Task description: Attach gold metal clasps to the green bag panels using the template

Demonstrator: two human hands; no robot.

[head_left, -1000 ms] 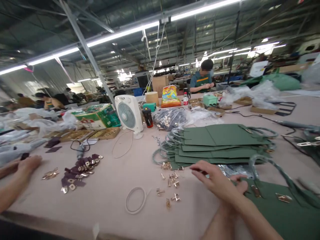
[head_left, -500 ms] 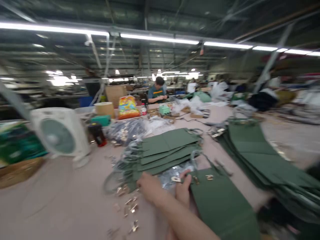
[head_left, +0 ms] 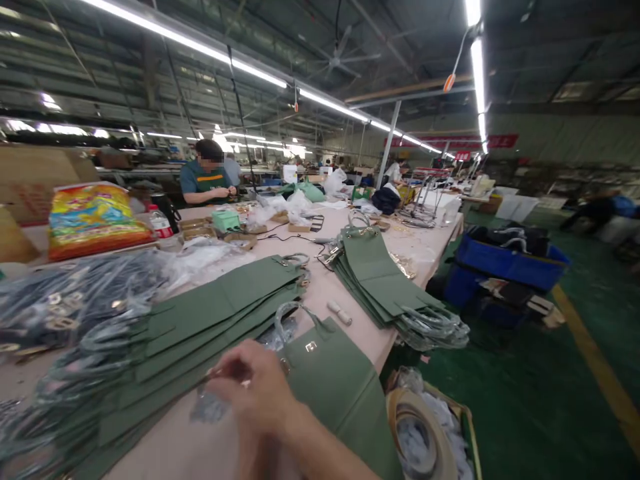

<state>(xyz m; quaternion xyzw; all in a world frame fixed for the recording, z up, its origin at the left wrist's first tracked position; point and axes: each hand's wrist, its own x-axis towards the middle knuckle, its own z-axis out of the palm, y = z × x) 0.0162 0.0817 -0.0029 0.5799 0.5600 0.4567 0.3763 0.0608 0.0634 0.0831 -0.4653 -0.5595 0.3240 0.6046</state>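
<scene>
My right hand point(head_left: 263, 383) is in front, its thumb and fingers pinched on a small metal fitting point(head_left: 245, 384) that is mostly covered. Behind and below it shows part of my left hand point(head_left: 253, 453), at the wrist; its fingers are hidden. Just right of my hands lies a green bag panel point(head_left: 330, 380) with a plastic-wrapped handle point(head_left: 286, 321) and a gold clasp plate point(head_left: 311, 346). To the left is a stack of green bag panels point(head_left: 200, 297) with wrapped handles. A clear plastic bag point(head_left: 207, 407) lies under my fingers.
Another stack of green bag panels point(head_left: 370, 267) overhangs the table's right edge. A white roll point(head_left: 339, 313) lies between the stacks. On the floor are a bin with tape rolls point(head_left: 467, 427) and a blue crate point(head_left: 505, 260). A co-worker point(head_left: 205, 175) sits across the table.
My view has swung to the right. My right hand has left the loose metal fittings at the left stack and come up to my left hand, which held a gold piece beside the bag panel.
</scene>
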